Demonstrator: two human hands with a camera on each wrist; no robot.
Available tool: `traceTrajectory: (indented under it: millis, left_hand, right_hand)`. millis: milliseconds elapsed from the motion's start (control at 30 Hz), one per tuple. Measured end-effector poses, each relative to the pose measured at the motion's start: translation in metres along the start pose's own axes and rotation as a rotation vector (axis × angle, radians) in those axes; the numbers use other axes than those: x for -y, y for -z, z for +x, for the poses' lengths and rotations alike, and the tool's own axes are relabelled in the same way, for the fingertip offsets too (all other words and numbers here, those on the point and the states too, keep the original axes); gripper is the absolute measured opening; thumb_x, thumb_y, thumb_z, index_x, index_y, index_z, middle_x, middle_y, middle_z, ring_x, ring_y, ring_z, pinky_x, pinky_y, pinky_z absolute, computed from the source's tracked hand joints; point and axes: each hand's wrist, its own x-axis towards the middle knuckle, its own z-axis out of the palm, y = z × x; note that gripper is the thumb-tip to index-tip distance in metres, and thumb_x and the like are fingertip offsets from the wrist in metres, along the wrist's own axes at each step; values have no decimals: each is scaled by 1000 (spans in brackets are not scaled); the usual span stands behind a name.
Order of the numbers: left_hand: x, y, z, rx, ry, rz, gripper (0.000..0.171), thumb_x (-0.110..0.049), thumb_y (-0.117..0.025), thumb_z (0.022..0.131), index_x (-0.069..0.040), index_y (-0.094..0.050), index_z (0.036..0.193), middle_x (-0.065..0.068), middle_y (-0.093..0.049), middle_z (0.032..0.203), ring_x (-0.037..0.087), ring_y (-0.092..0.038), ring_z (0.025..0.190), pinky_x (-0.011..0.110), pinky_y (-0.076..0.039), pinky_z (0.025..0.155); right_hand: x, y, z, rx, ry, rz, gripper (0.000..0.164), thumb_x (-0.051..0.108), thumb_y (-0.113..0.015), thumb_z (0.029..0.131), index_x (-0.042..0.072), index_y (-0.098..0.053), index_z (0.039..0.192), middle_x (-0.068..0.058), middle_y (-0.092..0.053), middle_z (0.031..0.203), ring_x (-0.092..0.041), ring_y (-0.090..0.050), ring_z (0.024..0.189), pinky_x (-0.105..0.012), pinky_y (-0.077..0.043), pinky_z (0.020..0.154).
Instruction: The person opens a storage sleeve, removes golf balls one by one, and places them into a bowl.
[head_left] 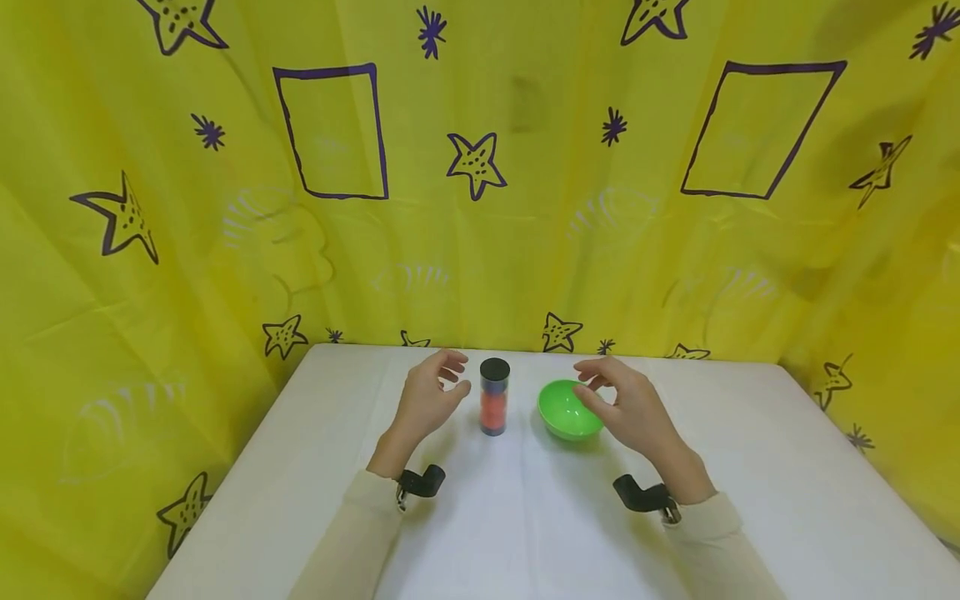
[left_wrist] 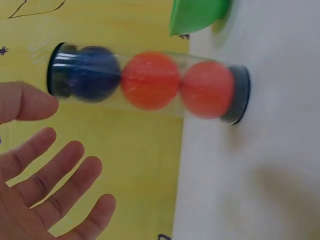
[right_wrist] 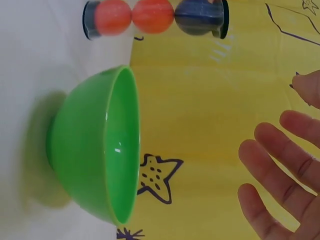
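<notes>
A clear tube (head_left: 493,398) with black end caps stands upright on the white table. Inside it, two orange balls (left_wrist: 151,80) sit below a dark blue ball (left_wrist: 95,74). My left hand (head_left: 432,398) is just left of the tube, fingers relaxed and spread, holding nothing. To the tube's right stands a green bowl (head_left: 562,412), its inside bare in the head view. Over the bowl's right side hovers my right hand (head_left: 626,404), its fingers loosely bent with nothing between them. In the right wrist view those fingers (right_wrist: 285,172) show apart from the bowl's rim.
The table (head_left: 315,433) has a white cover. Behind it and at both sides hangs a yellow curtain (head_left: 480,242) printed with stars and frames. Each wrist wears a black camera mount, one on the left (head_left: 422,481) and one on the right (head_left: 641,495).
</notes>
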Motion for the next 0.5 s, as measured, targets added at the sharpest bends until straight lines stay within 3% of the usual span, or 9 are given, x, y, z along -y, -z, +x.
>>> traceTrajectory:
  millis: [233,500]
  left_hand:
    - [8,-19,-5,162,53,35,50,-20,-77,86,-13,-61,133,10,-70,123,29,-66,111,44,-53,90]
    - [13,-39,-10,231,103,50,54,-29,-83,86,-14,-60,133,9,-69,126,28,-65,113,45,-54,90]
  right_hand:
    - [7,-12,1,18,-35,87,33,9,-74,93,2,-66,124,-7,-73,101,-20,-70,85,-47,-58,84]
    - [18,-17,1,57,-90,113,34,12,-73,94,3,-65,126,-7,-73,102,-22,-70,86,-43,-59,84]
